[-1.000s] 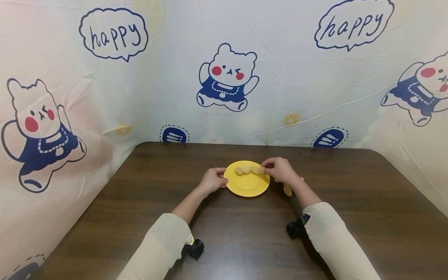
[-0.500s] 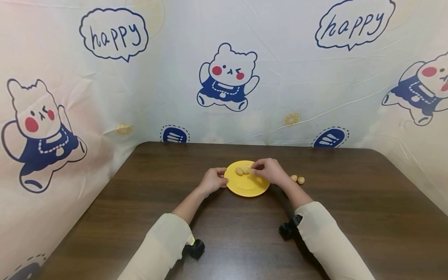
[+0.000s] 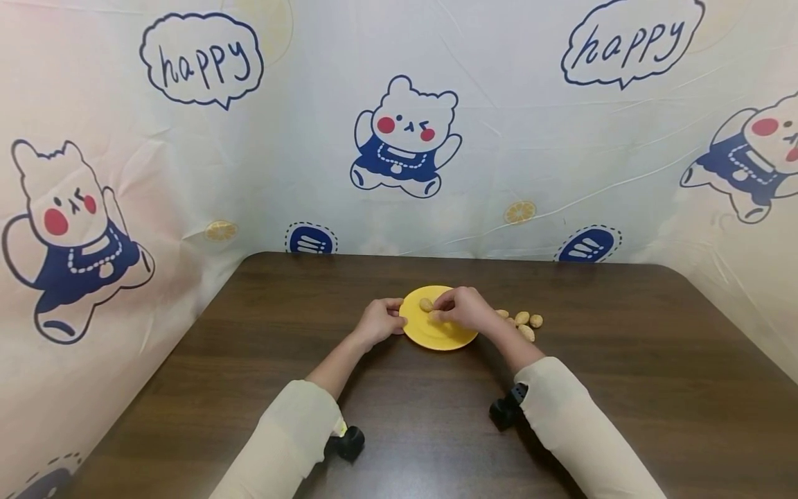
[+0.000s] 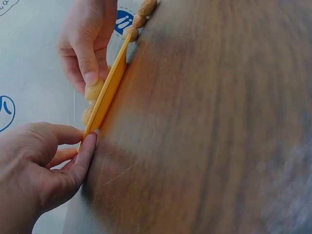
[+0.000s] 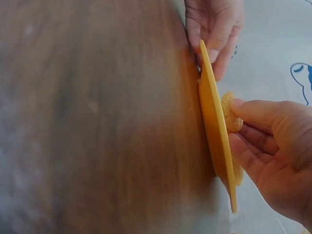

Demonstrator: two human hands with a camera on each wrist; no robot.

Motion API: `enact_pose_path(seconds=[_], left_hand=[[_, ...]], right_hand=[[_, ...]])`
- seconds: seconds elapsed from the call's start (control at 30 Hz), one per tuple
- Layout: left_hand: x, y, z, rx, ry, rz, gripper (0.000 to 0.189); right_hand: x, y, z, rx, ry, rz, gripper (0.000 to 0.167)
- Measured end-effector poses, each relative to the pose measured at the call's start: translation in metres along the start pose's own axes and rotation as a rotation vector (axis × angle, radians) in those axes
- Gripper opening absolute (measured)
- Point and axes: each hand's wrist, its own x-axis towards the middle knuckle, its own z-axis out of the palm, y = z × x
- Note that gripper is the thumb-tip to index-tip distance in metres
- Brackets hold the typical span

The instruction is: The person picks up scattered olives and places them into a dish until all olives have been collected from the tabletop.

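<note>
In the head view a yellow plate (image 3: 436, 338) rests on the brown table. My left hand (image 3: 379, 323) pinches its left rim; the left wrist view shows the thumb (image 4: 86, 155) at the rim's underside. Over the plate, my right hand (image 3: 466, 308) holds a peanut (image 5: 231, 113) in its shell between thumb and fingers, low against the plate. Another peanut (image 3: 427, 304) lies on the plate just left of those fingertips. The right hand covers part of the plate's right side; one more peanut (image 5: 238, 171) shows there behind the rim in the right wrist view.
Several loose peanuts (image 3: 522, 318) lie on the table (image 3: 411, 416) right of the plate, partly behind the right forearm. A printed cloth (image 3: 486, 166) hangs behind and beside the table. Each wrist wears a small black camera (image 3: 506, 409).
My right hand has moved left and slightly nearer over the plate, now pinching a peanut close to the leftmost one. More peanuts beside the plate have come into sight. The left hand has stayed put.
</note>
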Motion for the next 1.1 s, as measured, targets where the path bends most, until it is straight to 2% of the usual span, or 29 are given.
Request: enact_pose_path(seconds=[0.27,0.87,1.1], left_hand=[[0.0005,-0.0016,0.0003,0.004,0.0,0.001,0.049],[-0.0003,-0.0009,0.0006,0.001,0.001,-0.004,0.049],[-0.0004,-0.001,0.0006,0.005,0.003,-0.008,0.049]], right_hand=[[0.0035,-0.0037,0.0054,-0.058,-0.062,-0.011,0.011],[0.0044,-0.0055,0.0066,-0.063,-0.082,0.011,0.012],[0.0021,-0.0056,0.0028,-0.062,-0.087,0.009,0.018]])
